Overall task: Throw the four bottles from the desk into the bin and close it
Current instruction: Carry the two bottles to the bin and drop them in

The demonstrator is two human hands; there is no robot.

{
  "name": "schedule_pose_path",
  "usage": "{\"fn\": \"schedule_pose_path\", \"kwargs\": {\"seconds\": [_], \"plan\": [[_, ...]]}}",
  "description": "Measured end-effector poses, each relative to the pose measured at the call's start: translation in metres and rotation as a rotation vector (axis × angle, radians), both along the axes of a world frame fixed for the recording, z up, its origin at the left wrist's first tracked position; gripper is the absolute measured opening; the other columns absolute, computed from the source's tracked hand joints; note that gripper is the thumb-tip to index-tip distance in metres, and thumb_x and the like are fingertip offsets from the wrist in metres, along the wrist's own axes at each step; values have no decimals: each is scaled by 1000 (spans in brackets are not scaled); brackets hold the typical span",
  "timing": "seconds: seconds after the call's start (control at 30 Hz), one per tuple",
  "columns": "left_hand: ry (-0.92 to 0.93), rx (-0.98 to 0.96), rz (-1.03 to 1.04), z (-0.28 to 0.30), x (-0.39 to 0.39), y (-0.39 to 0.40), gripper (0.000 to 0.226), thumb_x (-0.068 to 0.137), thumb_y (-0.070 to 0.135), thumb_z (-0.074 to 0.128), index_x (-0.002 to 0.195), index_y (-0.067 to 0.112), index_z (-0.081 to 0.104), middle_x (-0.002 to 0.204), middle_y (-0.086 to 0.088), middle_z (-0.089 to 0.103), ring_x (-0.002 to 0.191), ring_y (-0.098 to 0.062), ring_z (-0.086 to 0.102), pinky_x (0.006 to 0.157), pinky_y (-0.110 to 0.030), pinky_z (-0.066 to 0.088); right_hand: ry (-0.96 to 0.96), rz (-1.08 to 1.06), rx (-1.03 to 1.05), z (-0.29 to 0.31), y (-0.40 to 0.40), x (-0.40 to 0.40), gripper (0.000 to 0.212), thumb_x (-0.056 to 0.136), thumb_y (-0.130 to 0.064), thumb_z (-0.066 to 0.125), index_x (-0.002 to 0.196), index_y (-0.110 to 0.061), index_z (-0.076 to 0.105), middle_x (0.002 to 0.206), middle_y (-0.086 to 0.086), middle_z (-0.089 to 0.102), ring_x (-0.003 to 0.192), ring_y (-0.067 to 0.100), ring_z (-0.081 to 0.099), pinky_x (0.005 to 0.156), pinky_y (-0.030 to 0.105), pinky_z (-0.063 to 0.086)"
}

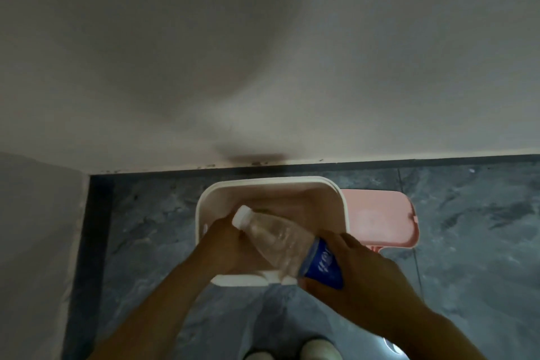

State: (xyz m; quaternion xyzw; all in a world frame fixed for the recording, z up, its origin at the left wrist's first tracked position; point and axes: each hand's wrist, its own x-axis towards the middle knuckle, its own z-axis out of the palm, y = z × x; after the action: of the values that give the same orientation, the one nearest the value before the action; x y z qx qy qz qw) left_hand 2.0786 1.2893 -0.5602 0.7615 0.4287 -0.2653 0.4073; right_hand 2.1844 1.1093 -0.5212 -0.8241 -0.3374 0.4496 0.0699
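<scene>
A white bin [204, 193] stands open on the dark floor by the wall. Its pink lid [377, 216] lies flat to the right of the bin. Over the opening, a clear plastic bottle [280, 240] with a white cap and a blue label is tilted, cap pointing up and left. My right hand [362, 269] grips its labelled lower end. Inside the bin mouth, under the bottle's neck, is my left hand [225, 242]; its fingers are hidden, so I cannot tell what it holds. The bin's inside is mostly hidden.
A pale wall [263, 67] rises right behind the bin, and another wall [35, 242] closes the corner on the left. Grey marbled floor tiles [467, 242] spread to the right. My two shoes [292, 351] show at the bottom edge.
</scene>
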Motion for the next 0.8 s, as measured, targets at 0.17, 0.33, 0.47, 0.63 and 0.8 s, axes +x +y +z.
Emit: {"fn": "schedule_pose_path", "kwargs": {"seconds": [0.17,0.33,0.47,0.63,0.8], "plan": [[-109,57,184,25,-51,-2,24,92,8,46,108,9,64,105,-12,70,94,-23,66,90,-38,52,-80,103,116,-18,43,0,73,77,-56,57,137,-30,27,140,-3,44,125,21,46,107,41,37],[-170,98,272,27,-70,-14,22,91,7,49,106,11,64,104,-9,70,95,-21,65,91,-38,51,-54,119,156,-45,72,-13,73,79,-50,59,139,-28,26,144,1,42,131,25,41,110,45,32],[-209,98,298,20,-71,-18,21,91,6,49,107,5,63,103,-16,70,95,-27,65,92,-45,51,11,124,116,-67,75,-16,73,78,-44,63,139,-27,26,143,4,41,133,28,38,113,49,29],[-258,127,320,6,-69,-24,21,92,9,47,103,7,65,94,-10,69,91,-23,65,84,-35,53,-8,126,13,-91,64,-15,74,75,-41,67,137,-27,27,141,3,45,130,29,40,111,47,31],[-276,165,312,-2,-67,-22,22,92,9,47,103,9,66,93,-3,67,91,-17,63,78,-20,43,-60,139,9,-95,71,-13,74,77,-38,66,139,-23,28,146,5,36,136,28,30,115,48,25]]}}
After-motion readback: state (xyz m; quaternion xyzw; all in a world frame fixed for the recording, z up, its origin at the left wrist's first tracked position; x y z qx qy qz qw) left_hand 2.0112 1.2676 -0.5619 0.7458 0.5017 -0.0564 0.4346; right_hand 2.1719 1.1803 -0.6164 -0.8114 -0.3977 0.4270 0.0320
